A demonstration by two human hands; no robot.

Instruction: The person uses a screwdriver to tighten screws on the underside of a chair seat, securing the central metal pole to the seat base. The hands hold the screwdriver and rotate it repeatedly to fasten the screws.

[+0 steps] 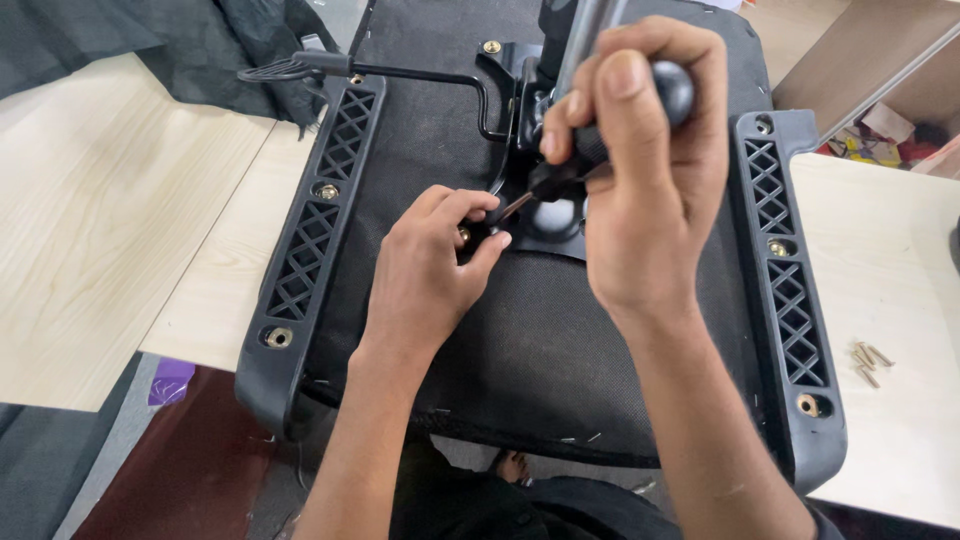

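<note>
I have the chair seat [520, 340] lying upside down across two pale boards, its black fabric underside facing me, which puts the metal plate [545, 215] at its centre within easy reach from above. My right hand [650, 170] is clamped around the round black handle of a screwdriver [600, 120], fingers wrapped tight and thumb laid along the top, so the shaft slants down and left toward the plate; the tip itself is hidden between my fingers, so I cannot tell exactly where it sits. My left hand [430, 265] is closed in a pinch at the plate's near-left corner, thumb and fingertips together right where the shaft comes down, and I judge that it is there to steady the tip or a screw, though whatever it pinches is too small to make out. The seat looks dusty, with stray staples along the near edge. A black lattice rail runs down each side, the left rail [315, 230] and the right rail [790, 290], each dotted with brass inserts. A bent lever [390, 72] reaches from the plate toward the upper left. A few loose screws [870, 362] lie on the right board [890, 250], well apart from my hands.
</note>
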